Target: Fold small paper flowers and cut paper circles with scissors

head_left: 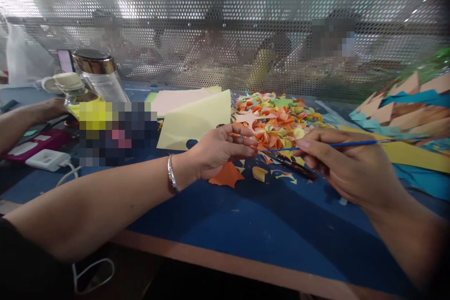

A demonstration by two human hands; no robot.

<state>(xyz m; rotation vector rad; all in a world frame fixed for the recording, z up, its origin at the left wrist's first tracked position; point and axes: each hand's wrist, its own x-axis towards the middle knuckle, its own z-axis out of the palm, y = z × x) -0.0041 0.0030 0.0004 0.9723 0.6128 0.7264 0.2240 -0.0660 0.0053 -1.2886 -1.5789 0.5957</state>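
Note:
My right hand (337,164) pinches a thin blue stick (355,143), which looks like a fine brush and points left toward my other hand. With thumb and fingers curled near the stick's left end, my left hand (225,147) wears a silver bangle at the wrist; whether something small is between its fingertips is unclear. Behind both hands lies a heap of small folded paper pieces (281,119), orange, yellow and green. An orange paper scrap (228,176) and yellow cut scraps (260,174) lie below, beside dark scissors (291,165). Pale yellow sheets (197,122) stand behind my left hand.
On the left are a bottle (72,89), a glass jar (101,72), a magenta power strip (38,145) with a white charger (47,160), and another person's arm. Folded peach and blue paper (404,108) is at right. A perforated metal screen (218,4) runs behind.

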